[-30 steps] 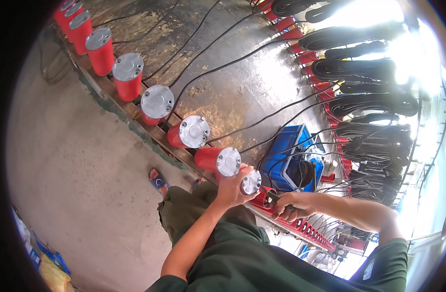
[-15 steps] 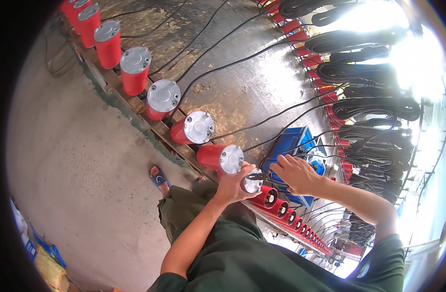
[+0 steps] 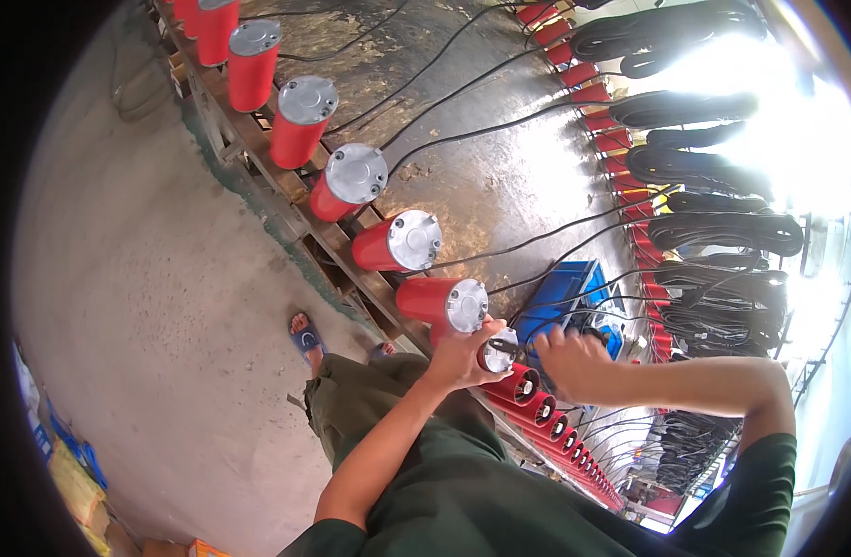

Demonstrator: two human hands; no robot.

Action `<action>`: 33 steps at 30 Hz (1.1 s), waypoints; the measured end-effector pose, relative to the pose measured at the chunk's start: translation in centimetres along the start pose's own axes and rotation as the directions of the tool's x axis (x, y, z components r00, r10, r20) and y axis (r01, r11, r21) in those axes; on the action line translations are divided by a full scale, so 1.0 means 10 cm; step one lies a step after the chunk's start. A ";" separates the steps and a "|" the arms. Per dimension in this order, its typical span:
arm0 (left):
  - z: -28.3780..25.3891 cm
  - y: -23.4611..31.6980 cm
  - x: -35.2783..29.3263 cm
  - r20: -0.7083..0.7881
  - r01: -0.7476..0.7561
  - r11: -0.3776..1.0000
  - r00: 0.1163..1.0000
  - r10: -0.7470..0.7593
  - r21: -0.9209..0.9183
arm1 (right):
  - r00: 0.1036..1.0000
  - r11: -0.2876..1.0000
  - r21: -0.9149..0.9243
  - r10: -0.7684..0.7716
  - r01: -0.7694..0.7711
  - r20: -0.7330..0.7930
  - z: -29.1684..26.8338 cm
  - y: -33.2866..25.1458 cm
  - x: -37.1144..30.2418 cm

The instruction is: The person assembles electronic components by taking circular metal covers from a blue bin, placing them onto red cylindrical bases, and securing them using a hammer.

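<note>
A red cylinder with a silver end cap (image 3: 502, 352) is gripped in my left hand (image 3: 465, 357), whose fingers wrap round it near the cap. Across that cap lies a narrow dark piece (image 3: 507, 346), pointing toward my right hand; whether it is a tool or a cable fitting I cannot make out. My right hand (image 3: 574, 367) is curled close beside it on the right, blurred by motion, and what its fingers hold is hidden. Just beyond my left hand stands another capped red cylinder (image 3: 435, 302).
More capped red cylinders (image 3: 303, 125) line a wooden pallet edge (image 3: 337, 255) toward the far left. Open-ended red cylinders (image 3: 523, 383) run to the lower right. Black cables (image 3: 481, 139) cross the metal surface to hanging cable coils (image 3: 722, 232). A blue crate (image 3: 560, 288) sits behind my right hand.
My right hand has dropped lower and swung slightly right, its elbow raised. My left hand keeps its hold on the cylinder. The whole view has shifted a little.
</note>
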State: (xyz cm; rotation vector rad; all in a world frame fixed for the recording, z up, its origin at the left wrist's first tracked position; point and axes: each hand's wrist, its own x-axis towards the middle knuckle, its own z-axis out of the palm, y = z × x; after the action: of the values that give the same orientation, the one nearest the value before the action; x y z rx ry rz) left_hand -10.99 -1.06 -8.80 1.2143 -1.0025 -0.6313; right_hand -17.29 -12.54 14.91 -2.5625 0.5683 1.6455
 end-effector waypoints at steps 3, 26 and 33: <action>0.01 0.01 0.00 0.016 0.044 0.999 0.999 -0.044 -0.011 | 0.991 0.996 -0.079 0.053 -0.043 0.127 -0.35 0.00 0.03; 0.04 0.00 -0.03 -0.021 -0.023 0.999 0.999 0.024 0.048 | 0.997 0.971 -0.233 -0.071 0.060 -0.040 -0.26 0.09 0.08; 0.01 0.05 -0.01 -0.001 0.044 0.999 0.999 -0.044 -0.012 | 0.995 0.999 0.023 0.030 -0.032 0.092 -0.25 0.00 0.05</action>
State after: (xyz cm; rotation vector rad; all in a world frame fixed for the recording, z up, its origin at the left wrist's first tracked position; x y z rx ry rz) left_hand -11.18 -0.85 -8.40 1.2285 -0.9722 -0.6702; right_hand -14.96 -13.24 15.55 -2.4587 0.6205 1.7444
